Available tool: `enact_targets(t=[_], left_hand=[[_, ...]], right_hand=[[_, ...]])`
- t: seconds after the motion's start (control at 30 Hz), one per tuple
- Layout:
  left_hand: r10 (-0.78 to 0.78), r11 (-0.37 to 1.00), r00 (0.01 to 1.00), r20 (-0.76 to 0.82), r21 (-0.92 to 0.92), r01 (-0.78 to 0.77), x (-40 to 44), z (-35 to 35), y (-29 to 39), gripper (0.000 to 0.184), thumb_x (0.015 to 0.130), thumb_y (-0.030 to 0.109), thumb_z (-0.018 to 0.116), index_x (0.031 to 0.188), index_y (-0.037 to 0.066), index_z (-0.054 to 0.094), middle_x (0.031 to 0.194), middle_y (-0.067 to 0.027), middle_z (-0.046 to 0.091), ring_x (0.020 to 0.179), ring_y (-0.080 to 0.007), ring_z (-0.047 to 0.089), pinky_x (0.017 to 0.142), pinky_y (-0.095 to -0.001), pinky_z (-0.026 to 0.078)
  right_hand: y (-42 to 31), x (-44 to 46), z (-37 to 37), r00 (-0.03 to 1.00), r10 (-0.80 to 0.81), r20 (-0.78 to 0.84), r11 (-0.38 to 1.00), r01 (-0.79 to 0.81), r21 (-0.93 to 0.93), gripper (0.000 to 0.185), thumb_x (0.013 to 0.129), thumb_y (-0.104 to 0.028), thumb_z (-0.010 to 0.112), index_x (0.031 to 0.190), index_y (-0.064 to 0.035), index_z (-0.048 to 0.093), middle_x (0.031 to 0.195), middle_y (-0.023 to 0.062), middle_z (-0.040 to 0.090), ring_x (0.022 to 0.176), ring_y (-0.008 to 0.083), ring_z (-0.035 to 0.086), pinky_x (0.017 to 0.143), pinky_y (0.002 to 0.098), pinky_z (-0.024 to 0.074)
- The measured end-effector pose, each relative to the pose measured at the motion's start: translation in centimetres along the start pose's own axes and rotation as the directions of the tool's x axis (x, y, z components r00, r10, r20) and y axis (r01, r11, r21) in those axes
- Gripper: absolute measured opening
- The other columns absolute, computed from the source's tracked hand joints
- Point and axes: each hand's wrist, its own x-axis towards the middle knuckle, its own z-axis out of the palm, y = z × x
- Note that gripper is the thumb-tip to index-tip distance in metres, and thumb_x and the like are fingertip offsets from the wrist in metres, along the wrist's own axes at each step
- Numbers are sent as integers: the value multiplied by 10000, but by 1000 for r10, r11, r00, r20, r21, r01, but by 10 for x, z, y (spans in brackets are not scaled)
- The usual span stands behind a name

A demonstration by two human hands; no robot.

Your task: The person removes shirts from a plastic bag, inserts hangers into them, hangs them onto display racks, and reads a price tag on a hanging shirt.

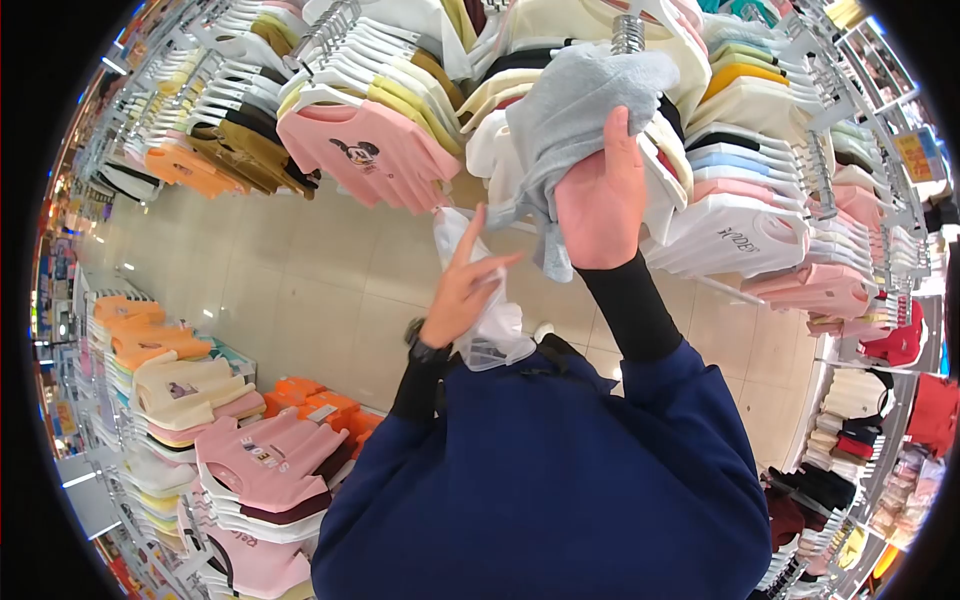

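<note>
Currently, head view: right hand [603, 210] is supporting a grey cloth [575, 105] in front of the hanging shirts. Cloth is draping over most of its fingers, likely so the hand bears the weight; I can't tell how they're gripping. Left hand [462, 292] is holding its fingers spread beside a translucent plastic bag [497, 335], contact unclear. Pink shirt [390, 160] is hanging front outward, presumably for display.
</note>
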Motion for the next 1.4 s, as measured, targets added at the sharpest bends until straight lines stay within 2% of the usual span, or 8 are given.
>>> enact_targets(t=[0.23,0.43,0.63,0.87,0.97,1.1,1.2,1.4], left_hand=[[-119,988,958,259,-68,141,35,-27,-47,363,848,-29,524,1164,64,679,1397,-160,444,1116,-251,556,974,-311,401],[138,990,981,134,-17,-137,43,-9,-33,302,874,35,525,1134,35,679,1021,-102,618,957,-202,566,901,-290,427],[-301,926,953,8,-234,295,17,-24,-32,224,945,82,484,1046,11,670,720,-25,583,630,-92,530,607,-219,399],[-197,317,961,192,-915,248,41,-77,13,228,991,155,490,1155,30,588,659,8,539,444,-24,400,428,-183,331],[-164,246,959,231,-932,267,52,-80,30,255,999,169,488,1192,28,576,736,-13,571,453,-12,410,431,-171,351],[-230,356,943,240,-881,311,59,-78,46,271,999,171,490,1205,16,575,866,-52,602,455,-7,409,436,-170,363],[-200,381,948,249,-871,310,59,-75,45,277,1001,172,486,1206,9,575,887,-62,609,457,-8,410,435,-171,361],[-206,460,963,176,-851,254,47,-79,42,275,1031,217,432,1202,41,557,928,-63,613,467,-14,416,448,-162,376]], right_hand=[[-16,-13,-5,998,48,37,998,-46,-47,264,1013,-272,524,1147,-51,579,1169,36,623,1086,169,572,979,367,427],[-10,-16,-12,994,86,61,995,-82,-64,448,1021,-341,478,1339,-28,441,1346,94,520,1251,235,479,1072,415,346],[-2,-6,-58,998,43,34,949,-30,-313,343,1014,-304,508,1201,-20,556,1170,37,605,1069,165,557,959,349,416],[45,1,-202,866,474,-159,204,-284,-937,351,938,-242,610,1178,11,571,1041,73,638,962,184,587,886,311,443],[60,-32,-209,938,278,206,18,210,-978,398,894,-209,633,1217,5,541,1113,153,599,1036,299,571,927,361,444],[28,-73,-136,833,-48,551,122,553,-824,410,825,-119,672,1199,-15,538,1202,216,554,1034,339,585,928,388,466],[21,-96,-103,817,127,562,431,465,-773,438,829,-141,666,1217,-24,499,1134,195,559,1010,354,572,875,401,477],[74,-90,-151,853,421,310,325,177,-929,310,841,-107,640,1107,-23,505,828,144,593,733,265,601,659,353,481]])
